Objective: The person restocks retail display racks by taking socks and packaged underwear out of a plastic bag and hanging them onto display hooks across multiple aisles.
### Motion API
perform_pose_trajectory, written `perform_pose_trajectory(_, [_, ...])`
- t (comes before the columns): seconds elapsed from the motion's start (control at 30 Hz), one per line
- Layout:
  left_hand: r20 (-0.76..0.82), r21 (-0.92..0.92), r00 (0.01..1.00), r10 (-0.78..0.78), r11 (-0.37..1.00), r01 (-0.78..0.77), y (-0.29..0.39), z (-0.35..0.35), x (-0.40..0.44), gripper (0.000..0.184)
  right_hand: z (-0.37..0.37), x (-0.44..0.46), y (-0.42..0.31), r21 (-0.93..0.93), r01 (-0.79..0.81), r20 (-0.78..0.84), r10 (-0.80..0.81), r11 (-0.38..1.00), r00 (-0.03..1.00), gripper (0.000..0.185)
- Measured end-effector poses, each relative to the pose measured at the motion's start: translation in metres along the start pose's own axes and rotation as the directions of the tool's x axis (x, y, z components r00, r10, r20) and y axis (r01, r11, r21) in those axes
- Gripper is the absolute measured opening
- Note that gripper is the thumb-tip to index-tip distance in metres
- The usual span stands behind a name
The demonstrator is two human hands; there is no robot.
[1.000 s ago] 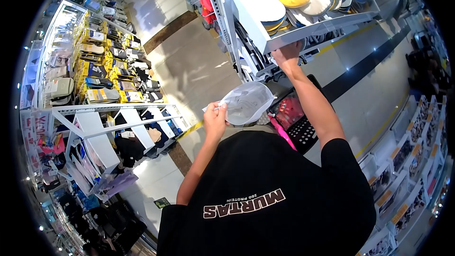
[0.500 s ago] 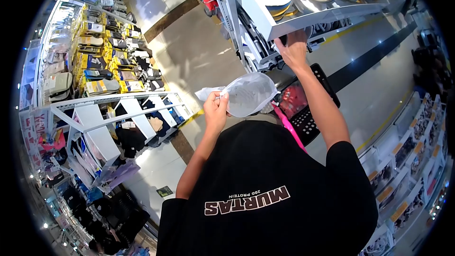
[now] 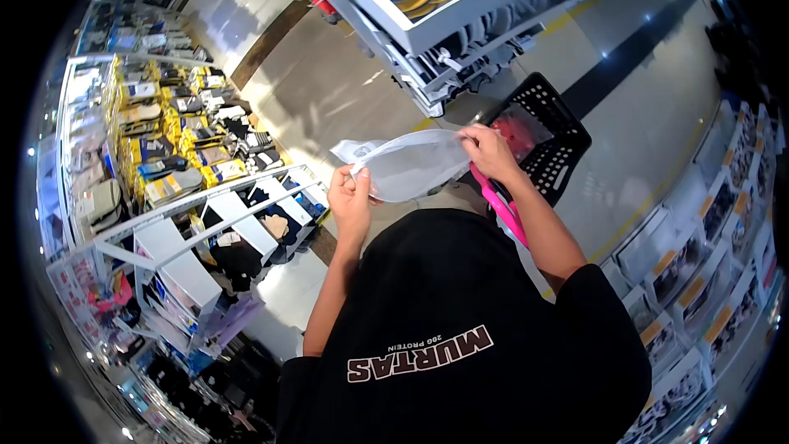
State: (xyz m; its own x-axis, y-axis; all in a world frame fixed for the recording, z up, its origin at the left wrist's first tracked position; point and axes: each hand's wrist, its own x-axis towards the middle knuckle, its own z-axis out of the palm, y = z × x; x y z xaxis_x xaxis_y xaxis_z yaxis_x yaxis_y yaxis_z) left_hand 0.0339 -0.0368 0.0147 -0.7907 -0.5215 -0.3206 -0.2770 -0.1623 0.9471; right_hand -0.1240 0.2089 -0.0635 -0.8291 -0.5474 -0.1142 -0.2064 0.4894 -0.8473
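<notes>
A translucent whitish bag (image 3: 415, 166) is stretched between my two hands in front of my chest. My left hand (image 3: 350, 197) pinches its left edge. Its right edge is held in the fingers of my right hand (image 3: 491, 152). Just below my right hand runs the pink handle (image 3: 500, 207) of a black perforated basket (image 3: 565, 141). Something red in clear wrapping (image 3: 518, 133) lies in the basket.
A white display rack (image 3: 485, 2) with slipper-like items on top stands ahead. Racks of packaged socks (image 3: 177, 127) and a white shelf frame (image 3: 193, 238) are at the left. White bins with orange labels (image 3: 694, 292) line the right.
My right hand has come back from under the front rack and now holds the bag's right edge. The bag is drawn out wider. The view has shifted, with the rack higher and further left.
</notes>
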Motion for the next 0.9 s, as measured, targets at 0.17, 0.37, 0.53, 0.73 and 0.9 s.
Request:
perform_pose_trajectory(0.17, [-0.03, 0.114, 1.0, 0.002, 0.994, 0.002, -0.007, 0.018, 0.001, 0.013, -0.044, -0.02, -0.026, -0.012, -0.044, -0.13, 0.042, 0.999, 0.991, 0.023])
perform_pose_trajectory(0.37, [0.177, 0.258, 0.981, 0.079, 0.958, -0.124, -0.011, 0.025, 0.005, 0.031, -0.07, -0.078, -0.029, -0.022, -0.045, -0.311, 0.036, 0.999, 0.95, 0.021])
perform_pose_trajectory(0.53, [0.462, 0.222, 0.878, 0.126, 0.942, -0.252, -0.011, 0.04, 0.0, 0.037, -0.069, -0.135, -0.028, -0.052, -0.216, -0.499, 0.162, 0.975, 0.852, 0.022])
perform_pose_trajectory(0.73, [0.62, 0.177, 0.744, 0.247, 0.881, -0.44, -0.007, 0.062, -0.036, 0.063, -0.069, -0.206, 0.004, -0.055, -0.547, -0.641, 0.39, 0.836, 0.661, 0.021])
perform_pose_trajectory(0.9, [0.767, 0.084, 0.402, 0.5, 0.543, -0.835, -0.016, 0.088, -0.057, 0.065, -0.022, -0.233, 0.016, -0.079, -0.616, -0.686, 0.405, 0.784, 0.604, 0.021])
